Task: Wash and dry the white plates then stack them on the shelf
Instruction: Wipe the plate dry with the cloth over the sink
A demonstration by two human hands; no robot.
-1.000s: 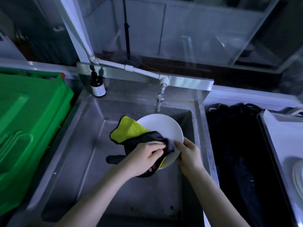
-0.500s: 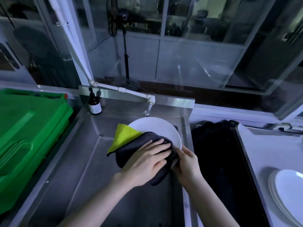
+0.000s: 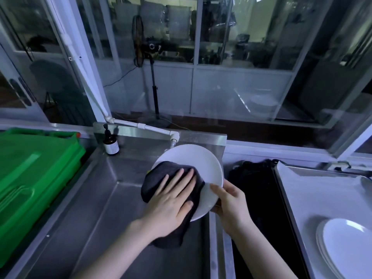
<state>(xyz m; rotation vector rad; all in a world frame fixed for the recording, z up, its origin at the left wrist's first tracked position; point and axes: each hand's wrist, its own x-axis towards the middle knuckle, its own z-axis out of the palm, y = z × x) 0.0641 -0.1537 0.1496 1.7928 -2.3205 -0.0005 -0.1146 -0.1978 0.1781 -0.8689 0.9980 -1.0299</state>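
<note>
1. Head view: the plate (image 3: 201,164) is round, plain white and smooth, with a shallow raised rim. It is held tilted above the right part of the steel sink (image 3: 96,208), its face turned toward the camera.
2. A dark grey cloth (image 3: 161,178) covers the plate's face from about 6 to 10 o'clock and hangs below the rim; a sliver of yellow shows at the cloth's 9 o'clock edge.
3. The left hand (image 3: 171,204) lies flat on the cloth, fingers straight and spread, pressing it against the plate without clasping.
4. The right hand (image 3: 231,204) grasps the plate's rim at about 4 o'clock, thumb on the face, fingers behind.
5. A stack (image 3: 350,252) of white plates rests on the white counter (image 3: 314,198) at 4 o'clock from the held plate.
6. A brown bottle (image 3: 110,144) stands on the sink's ledge at 10 o'clock; a green bin (image 3: 30,174) sits at 9 o'clock.
</note>
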